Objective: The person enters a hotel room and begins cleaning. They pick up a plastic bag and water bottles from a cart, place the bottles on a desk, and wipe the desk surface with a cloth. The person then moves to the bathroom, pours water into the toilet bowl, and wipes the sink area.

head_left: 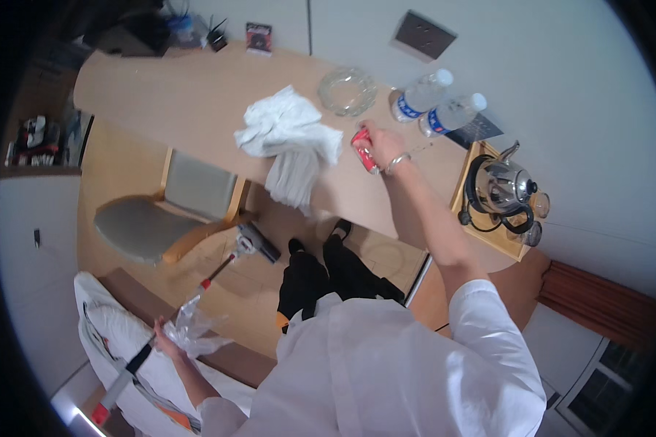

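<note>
My right hand (384, 146) is closed around a red drink can (365, 153) over the wooden desk. White cloths (287, 128) lie crumpled to its left, with a greyish part hanging over the desk's front edge. Behind the can sits a scalloped glass dish (347, 92). At the lower left my left hand (167, 337) is at the pole of a mop-like floor tool (217, 271), with a crumpled clear plastic bag (194, 329) at the fingers. The wide grey head (259, 242) of the tool is down by the chair.
Two plastic bottles (452, 113) stand near the wall. A wooden tray (495, 235) at the right holds a steel kettle (497, 183) and glasses. A grey chair (142, 224) stands before the desk (158, 98). A bed (109, 322) lies at the lower left.
</note>
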A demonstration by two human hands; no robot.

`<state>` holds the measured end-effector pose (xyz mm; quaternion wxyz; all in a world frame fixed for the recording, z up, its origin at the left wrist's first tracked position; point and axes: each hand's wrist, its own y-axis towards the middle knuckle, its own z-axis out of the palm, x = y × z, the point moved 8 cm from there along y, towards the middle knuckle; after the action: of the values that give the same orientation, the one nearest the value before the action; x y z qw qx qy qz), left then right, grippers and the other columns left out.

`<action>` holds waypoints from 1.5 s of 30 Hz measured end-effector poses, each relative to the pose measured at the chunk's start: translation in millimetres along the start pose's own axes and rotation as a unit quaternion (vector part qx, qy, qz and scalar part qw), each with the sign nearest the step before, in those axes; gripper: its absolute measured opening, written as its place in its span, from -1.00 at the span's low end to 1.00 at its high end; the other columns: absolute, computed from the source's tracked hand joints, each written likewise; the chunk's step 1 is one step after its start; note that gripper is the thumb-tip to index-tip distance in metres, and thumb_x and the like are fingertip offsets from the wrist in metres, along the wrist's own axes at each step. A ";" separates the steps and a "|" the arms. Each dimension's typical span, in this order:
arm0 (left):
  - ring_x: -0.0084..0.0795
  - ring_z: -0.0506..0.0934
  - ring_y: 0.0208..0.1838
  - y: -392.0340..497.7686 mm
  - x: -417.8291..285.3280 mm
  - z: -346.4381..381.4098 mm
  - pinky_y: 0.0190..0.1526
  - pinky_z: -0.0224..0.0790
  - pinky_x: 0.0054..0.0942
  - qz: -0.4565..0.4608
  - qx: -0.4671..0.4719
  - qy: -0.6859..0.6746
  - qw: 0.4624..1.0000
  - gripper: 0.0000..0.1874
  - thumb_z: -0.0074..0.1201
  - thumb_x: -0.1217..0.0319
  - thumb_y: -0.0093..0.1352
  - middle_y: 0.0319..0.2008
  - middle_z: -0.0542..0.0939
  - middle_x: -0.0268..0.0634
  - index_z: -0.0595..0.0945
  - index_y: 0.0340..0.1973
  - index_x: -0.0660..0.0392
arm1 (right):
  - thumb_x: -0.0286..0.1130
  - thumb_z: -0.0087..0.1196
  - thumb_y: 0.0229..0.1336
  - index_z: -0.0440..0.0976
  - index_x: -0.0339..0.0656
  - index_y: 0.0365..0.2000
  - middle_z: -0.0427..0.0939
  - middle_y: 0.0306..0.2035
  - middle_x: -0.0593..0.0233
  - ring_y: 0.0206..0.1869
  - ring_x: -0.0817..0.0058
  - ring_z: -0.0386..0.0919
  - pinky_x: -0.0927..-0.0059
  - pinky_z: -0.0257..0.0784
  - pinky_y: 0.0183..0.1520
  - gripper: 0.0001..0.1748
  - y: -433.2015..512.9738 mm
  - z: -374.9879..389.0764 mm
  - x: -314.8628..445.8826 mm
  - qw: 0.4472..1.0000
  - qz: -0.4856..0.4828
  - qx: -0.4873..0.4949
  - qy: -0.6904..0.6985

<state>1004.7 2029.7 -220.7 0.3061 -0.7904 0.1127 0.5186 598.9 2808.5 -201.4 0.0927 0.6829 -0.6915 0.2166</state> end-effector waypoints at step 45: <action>-0.29 0.26 0.37 27.6 36.4 -71.1 0.40 0.04 -0.19 0.054 -0.126 0.150 0.979 -0.48 -0.27 0.14 0.52 0.30 0.37 -0.20 0.33 0.31 0.10 | -0.02 0.17 0.19 0.48 -0.23 0.01 0.62 -0.15 0.25 -0.19 0.34 0.60 0.35 0.56 -0.15 -0.46 -73.1 397.2 -283.7 0.744 0.431 -0.138 0.491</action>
<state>1060.4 1970.4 -243.6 0.1554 -0.8840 0.1338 0.4201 751.7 2897.8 -662.2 0.4094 0.0904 -0.7933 0.4414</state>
